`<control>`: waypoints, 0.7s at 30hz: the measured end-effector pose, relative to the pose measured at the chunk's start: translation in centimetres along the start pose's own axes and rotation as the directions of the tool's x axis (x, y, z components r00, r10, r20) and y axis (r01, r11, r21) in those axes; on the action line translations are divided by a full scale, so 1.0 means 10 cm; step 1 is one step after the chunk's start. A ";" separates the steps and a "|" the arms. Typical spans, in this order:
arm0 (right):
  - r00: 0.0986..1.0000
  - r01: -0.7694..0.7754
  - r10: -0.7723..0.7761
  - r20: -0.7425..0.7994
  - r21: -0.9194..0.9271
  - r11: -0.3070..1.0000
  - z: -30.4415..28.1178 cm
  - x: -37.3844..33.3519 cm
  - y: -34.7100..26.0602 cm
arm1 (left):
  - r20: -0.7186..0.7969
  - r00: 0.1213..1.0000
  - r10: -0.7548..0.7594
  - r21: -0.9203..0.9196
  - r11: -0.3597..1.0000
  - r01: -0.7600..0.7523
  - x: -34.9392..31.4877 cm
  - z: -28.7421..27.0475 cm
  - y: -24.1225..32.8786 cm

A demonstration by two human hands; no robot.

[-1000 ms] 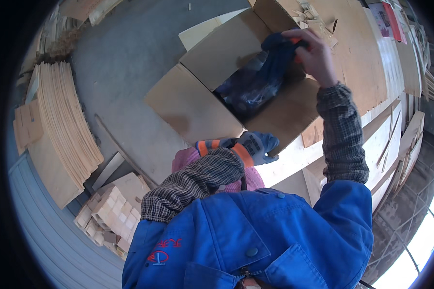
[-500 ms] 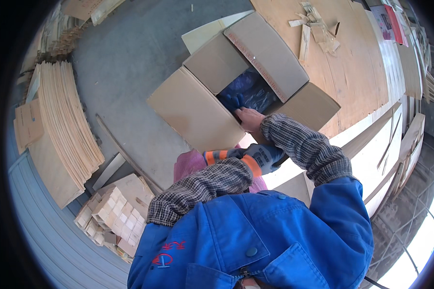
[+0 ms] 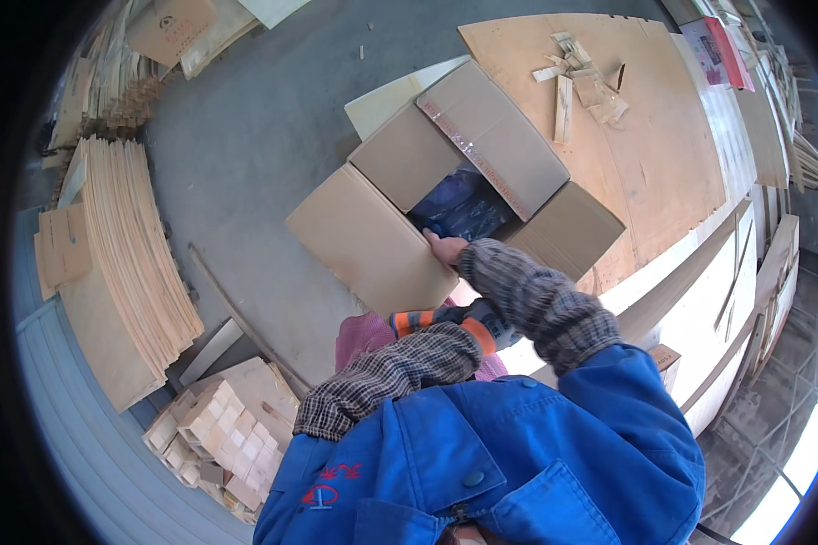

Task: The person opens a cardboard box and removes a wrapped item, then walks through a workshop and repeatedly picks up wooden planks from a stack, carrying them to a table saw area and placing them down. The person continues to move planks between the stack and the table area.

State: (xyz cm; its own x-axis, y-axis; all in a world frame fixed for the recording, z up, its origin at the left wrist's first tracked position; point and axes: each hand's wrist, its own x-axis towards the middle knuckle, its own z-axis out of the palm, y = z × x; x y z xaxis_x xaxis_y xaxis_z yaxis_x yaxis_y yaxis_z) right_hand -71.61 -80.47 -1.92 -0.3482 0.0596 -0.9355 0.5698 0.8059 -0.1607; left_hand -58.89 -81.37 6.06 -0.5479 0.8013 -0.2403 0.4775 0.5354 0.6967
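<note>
Two hands, one box (image 3: 509, 136) with four spread flaps (image 3: 364, 241), standing mid-scene. The right hand (image 3: 444, 248), bare, reaches in at the near left edge; whether its fingers close on anything I cannot tell. The left hand (image 3: 493, 323), gloved, sits nearer, partly under the right sleeve (image 3: 541, 300); its grip is hidden. Grey floor (image 3: 254, 154) spreads left; one wooden sheet (image 3: 654, 163) borders the right. Inside the box lies dark blue plastic (image 3: 473, 209).

Blue jacket (image 3: 427, 436), red embroidery (image 3: 340, 471), dark checked sleeves (image 3: 541, 295), grey left glove (image 3: 485, 325), orange-cuffed.
</note>
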 end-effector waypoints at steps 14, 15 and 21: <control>0.893 0.444 -0.448 -0.053 -0.068 0.893 -0.18 -0.18 0.07 | 0.017 0.999 -0.047 0.095 0.994 0.045 0.03 -0.01 0.03; 0.936 0.351 -0.350 -0.039 0.051 0.935 -0.18 -0.17 0.02 | 0.017 0.999 -0.050 0.096 0.994 0.048 0.03 -0.03 0.03; 0.942 0.323 -0.327 0.079 0.061 0.945 -0.19 -0.02 -0.31 | 0.113 0.989 -0.098 0.102 0.991 0.087 0.01 -0.24 0.08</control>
State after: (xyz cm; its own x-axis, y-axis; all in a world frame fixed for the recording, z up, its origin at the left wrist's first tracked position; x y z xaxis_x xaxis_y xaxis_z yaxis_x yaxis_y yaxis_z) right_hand -74.70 -81.87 -0.69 -0.4554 -0.2537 -0.8534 0.4712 0.7445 -0.4729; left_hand -60.24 -81.55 8.22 -0.5107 0.7699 -0.3826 0.4957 0.6273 0.6006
